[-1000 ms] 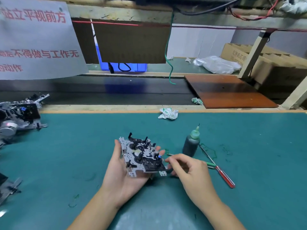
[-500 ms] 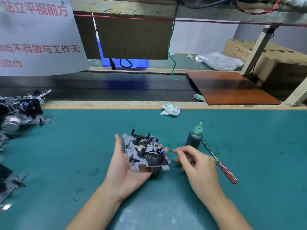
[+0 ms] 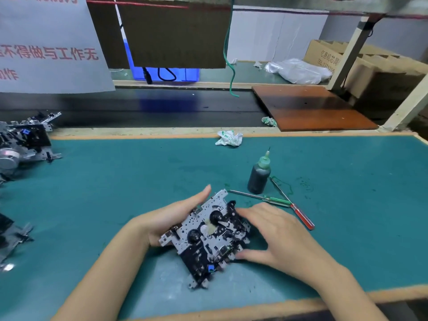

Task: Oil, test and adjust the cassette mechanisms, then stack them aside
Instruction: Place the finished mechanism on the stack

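A silver and black cassette mechanism (image 3: 208,235) is held tilted just above the green mat, close to the front edge. My left hand (image 3: 166,218) cradles it from the left and underneath, thumb up along its top edge. My right hand (image 3: 275,237) grips its right side, fingers on the black parts and thumb under the lower corner. A dark oil bottle (image 3: 259,174) with a green needle cap stands behind it. A green-handled screwdriver (image 3: 275,200) and a red-handled screwdriver (image 3: 301,216) lie on the mat beside the bottle.
More cassette mechanisms (image 3: 23,144) are piled at the far left, with another (image 3: 9,237) at the left edge. A crumpled paper scrap (image 3: 229,138) lies at the mat's back edge. A dark conveyor belt (image 3: 162,107) and a brown board (image 3: 310,107) lie beyond.
My right hand has laid down the green-handled screwdriver and taken hold of the mechanism's right side. The mechanism has turned and come lower and nearer to me.
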### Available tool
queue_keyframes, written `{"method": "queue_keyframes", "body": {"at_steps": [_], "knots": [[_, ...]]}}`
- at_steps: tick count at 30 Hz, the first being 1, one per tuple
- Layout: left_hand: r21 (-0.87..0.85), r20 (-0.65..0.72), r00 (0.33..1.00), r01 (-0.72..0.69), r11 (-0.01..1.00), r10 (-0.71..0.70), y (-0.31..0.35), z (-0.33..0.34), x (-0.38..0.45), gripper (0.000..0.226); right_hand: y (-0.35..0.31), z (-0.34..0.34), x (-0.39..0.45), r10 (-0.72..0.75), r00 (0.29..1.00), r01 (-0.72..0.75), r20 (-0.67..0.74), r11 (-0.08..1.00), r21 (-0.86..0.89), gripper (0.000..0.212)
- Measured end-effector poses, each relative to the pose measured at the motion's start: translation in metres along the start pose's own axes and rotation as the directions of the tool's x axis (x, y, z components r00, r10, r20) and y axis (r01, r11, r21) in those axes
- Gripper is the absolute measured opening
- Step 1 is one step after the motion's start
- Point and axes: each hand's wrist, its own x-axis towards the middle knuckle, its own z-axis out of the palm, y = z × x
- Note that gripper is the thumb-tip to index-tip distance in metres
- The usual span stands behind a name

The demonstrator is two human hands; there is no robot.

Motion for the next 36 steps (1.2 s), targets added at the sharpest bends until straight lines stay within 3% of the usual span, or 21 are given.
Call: {"method": "queue_keyframes", "body": {"at_steps": [2, 4, 6, 7, 8, 9, 10, 11, 14, 19, 23, 25, 27, 30, 36], "knots": [[0.163, -0.069, 0.997, 0.053, 0.985, -0.042, 0.005, 0.001, 0.001, 0.068, 0.0, 0.001, -0.007, 0.021, 0.999, -0.021, -0.029, 1.0, 0.017, 0.068], [0.151, -0.042, 0.999, 0.027, 0.988, -0.021, 0.004, 0.001, -0.004, 0.076, 0.001, 0.003, -0.014, 0.085, 0.993, -0.08, -0.079, 0.995, 0.066, 0.063], [0.119, -0.178, 0.979, -0.077, 0.99, 0.097, -0.003, -0.001, -0.009, 0.081, 0.001, 0.006, -0.019, 0.134, 0.979, -0.126, -0.152, 0.99, 0.061, 0.058], [0.238, -0.347, 0.915, -0.127, 0.963, 0.207, -0.01, -0.001, -0.011, 0.081, 0.001, 0.007, -0.02, 0.152, 0.973, -0.143, -0.174, 0.988, 0.062, 0.057], [0.446, -0.509, 0.781, -0.119, 0.887, 0.361, -0.018, 0.001, -0.015, 0.08, 0.001, 0.009, -0.021, 0.166, 0.968, -0.157, -0.19, 0.986, 0.063, 0.058], [0.659, -0.563, 0.642, -0.032, 0.752, 0.52, -0.028, 0.004, -0.022, 0.08, 0.001, 0.011, -0.022, 0.175, 0.964, -0.166, -0.201, 0.984, 0.061, 0.058], [0.792, -0.538, 0.584, 0.104, 0.601, 0.608, -0.037, 0.009, -0.03, 0.083, 0.0, 0.013, -0.021, 0.175, 0.962, -0.168, -0.21, 0.985, 0.05, 0.058], [0.861, -0.482, 0.594, 0.186, 0.473, 0.644, -0.047, 0.014, -0.036, 0.087, 0.0, 0.014, -0.02, 0.167, 0.963, -0.165, -0.211, 0.986, 0.031, 0.057], [0.913, -0.409, 0.647, 0.28, 0.298, 0.644, -0.061, 0.026, -0.04, 0.087, -0.002, 0.016, -0.014, 0.125, 0.97, -0.132, -0.21, 0.991, -0.02, 0.052], [0.898, -0.408, 0.547, 0.386, 0.212, 0.731, -0.057, 0.039, -0.03, 0.072, 0.0, 0.016, -0.014, 0.103, 0.972, -0.116, -0.213, 0.992, -0.052, 0.052], [0.929, -0.338, 0.417, 0.291, 0.228, 0.844, -0.063, 0.042, -0.018, 0.062, 0.002, 0.015, -0.018, 0.092, 0.975, -0.096, -0.2, 0.995, -0.009, 0.054], [0.947, -0.276, 0.364, 0.259, 0.188, 0.89, -0.063, 0.04, -0.016, 0.06, 0.002, 0.014, -0.021, 0.065, 0.978, -0.062, -0.199, 0.998, 0.023, 0.055], [0.964, -0.202, 0.357, 0.237, 0.121, 0.912, -0.063, 0.034, -0.016, 0.06, 0.0, 0.015, -0.023, 0.046, 0.973, -0.043, -0.228, 0.999, 0.018, 0.052], [0.989, -0.074, 0.418, 0.147, 0.013, 0.905, -0.061, 0.024, -0.02, 0.06, -0.004, 0.016, -0.023, 0.083, 0.955, -0.095, -0.285, 0.995, -0.029, 0.047], [0.999, 0.051, 0.493, -0.034, -0.039, 0.869, -0.063, 0.022, -0.022, 0.051, -0.003, 0.015, -0.023, 0.16, 0.955, -0.172, -0.248, 0.985, -0.028, 0.057]]}}
